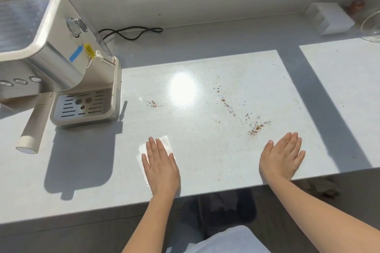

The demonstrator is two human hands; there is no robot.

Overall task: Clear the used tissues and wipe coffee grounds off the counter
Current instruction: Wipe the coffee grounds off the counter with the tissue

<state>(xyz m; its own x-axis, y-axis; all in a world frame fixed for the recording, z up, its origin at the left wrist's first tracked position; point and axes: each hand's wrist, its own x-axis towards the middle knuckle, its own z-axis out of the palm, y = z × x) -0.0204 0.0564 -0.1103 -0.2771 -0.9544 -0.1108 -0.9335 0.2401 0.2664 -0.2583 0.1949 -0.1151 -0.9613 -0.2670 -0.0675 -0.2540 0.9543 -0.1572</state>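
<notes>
The left hand [159,162] lies flat, fingers together, pressing a folded white tissue [166,144] onto the counter [205,160] near its front edge; nothing is pinched. The right hand [282,157] rests open and empty, palm down, well apart from it. The main trail of coffee grounds [256,128] lies just beyond the right hand's fingertips and runs away up the counter; a smaller patch [152,104] sits ahead of the left hand, beside the espresso machine [61,68]. No crumpled tissues show on top. To wipe well, the pressing palm should likely stay flat, sweep across in one direction, and gather the grounds toward the front edge without scattering them.
</notes>
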